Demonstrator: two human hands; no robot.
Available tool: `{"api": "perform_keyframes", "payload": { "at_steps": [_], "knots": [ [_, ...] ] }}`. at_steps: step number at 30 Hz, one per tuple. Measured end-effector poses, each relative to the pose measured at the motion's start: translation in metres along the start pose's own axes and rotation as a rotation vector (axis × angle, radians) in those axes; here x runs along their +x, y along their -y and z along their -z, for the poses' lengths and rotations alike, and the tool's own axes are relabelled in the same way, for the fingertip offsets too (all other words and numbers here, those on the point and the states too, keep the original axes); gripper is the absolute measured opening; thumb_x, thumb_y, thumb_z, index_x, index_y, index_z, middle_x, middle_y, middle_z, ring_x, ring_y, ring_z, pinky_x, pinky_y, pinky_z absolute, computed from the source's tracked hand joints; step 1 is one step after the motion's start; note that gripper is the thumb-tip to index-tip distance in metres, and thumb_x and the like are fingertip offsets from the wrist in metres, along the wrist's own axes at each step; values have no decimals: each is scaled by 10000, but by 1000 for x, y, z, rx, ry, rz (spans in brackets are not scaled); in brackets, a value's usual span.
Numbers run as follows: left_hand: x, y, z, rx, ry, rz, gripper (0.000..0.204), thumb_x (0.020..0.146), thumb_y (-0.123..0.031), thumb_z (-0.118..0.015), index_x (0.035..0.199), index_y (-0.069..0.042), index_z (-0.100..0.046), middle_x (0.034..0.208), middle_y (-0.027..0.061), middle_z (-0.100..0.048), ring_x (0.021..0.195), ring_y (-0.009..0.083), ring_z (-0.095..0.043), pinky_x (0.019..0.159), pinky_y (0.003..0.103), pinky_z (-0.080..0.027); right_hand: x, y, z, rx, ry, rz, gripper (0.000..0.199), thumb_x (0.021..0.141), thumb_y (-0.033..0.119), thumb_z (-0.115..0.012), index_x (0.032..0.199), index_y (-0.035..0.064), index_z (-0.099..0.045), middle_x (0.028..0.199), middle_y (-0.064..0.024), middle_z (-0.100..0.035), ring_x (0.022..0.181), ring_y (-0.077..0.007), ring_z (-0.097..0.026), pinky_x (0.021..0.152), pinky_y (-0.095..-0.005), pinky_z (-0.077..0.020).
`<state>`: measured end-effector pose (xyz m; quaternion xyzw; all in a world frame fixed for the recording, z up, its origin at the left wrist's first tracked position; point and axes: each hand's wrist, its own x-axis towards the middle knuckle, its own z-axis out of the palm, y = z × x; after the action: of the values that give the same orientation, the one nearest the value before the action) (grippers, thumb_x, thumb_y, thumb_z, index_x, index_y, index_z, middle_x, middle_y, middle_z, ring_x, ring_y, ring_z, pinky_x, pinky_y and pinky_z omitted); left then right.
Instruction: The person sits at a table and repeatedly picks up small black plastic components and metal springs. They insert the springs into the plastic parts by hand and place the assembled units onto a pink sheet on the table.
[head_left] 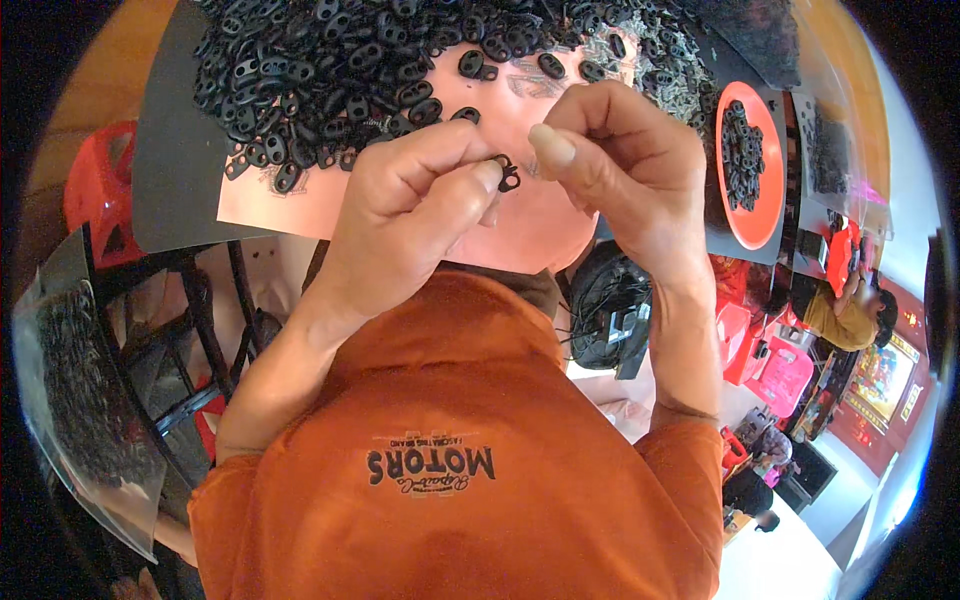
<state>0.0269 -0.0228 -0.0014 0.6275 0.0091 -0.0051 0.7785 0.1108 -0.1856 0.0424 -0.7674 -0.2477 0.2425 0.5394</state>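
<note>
My left hand point(415, 200) pinches a small black oval plastic piece point(508, 177) between thumb and forefinger, just above the pink table surface point(500, 100). My right hand point(625, 165) meets it from the right, its fingertips closed on the same piece or on a tiny part pressed against it; which one is hidden. A big heap of the same black oval pieces point(330, 70) lies beyond my hands, with a scatter of small grey metal parts point(660, 70) at its right side.
An orange-red dish point(765, 200) holding several black pieces sits at the right. A clear bag of black parts point(80, 390) hangs at lower left, a red stool point(95, 190) behind it. A black bundle point(610, 305) lies below the table edge. Another person point(850, 310) sits far right.
</note>
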Motion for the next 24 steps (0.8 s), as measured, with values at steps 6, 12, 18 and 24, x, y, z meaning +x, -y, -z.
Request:
{"api": "perform_keyframes", "payload": {
  "at_steps": [6,12,18,24],
  "knots": [
    [1,7,2,42,20,-59,185,880,-175,-487,875,-22,-591,651,-22,-511,542,31,-430,481,176,-336,1,1,-11,201,-21,-24,188,863,157,-602,858,-29,-581,731,-22,-584,660,-73,-527,598,-217,-448],
    [0,6,-2,-49,6,-39,162,896,-158,-484,873,-21,-567,631,-51,-430,554,22,-385,485,181,-315,-1,-2,-13,199,-11,-11,187,875,152,-586,865,-35,-577,734,-26,-586,678,-64,-534,607,-209,-454],
    [-1,8,-1,-88,3,-18,136,902,-104,-478,826,-8,-536,632,-55,-394,574,15,-340,486,191,-290,-5,-2,-18,149,-48,0,179,878,151,-582,849,-25,-573,702,-12,-570,657,-58,-521,590,-201,-446],
    [0,9,-1,-12,26,-78,134,892,-101,-478,801,-10,-514,630,-51,-399,570,18,-345,477,199,-296,-6,-4,-18,14,-55,36,163,867,134,-584,812,-18,-561,667,-16,-528,605,-54,-458,518,-220,-398]
  ]
}}
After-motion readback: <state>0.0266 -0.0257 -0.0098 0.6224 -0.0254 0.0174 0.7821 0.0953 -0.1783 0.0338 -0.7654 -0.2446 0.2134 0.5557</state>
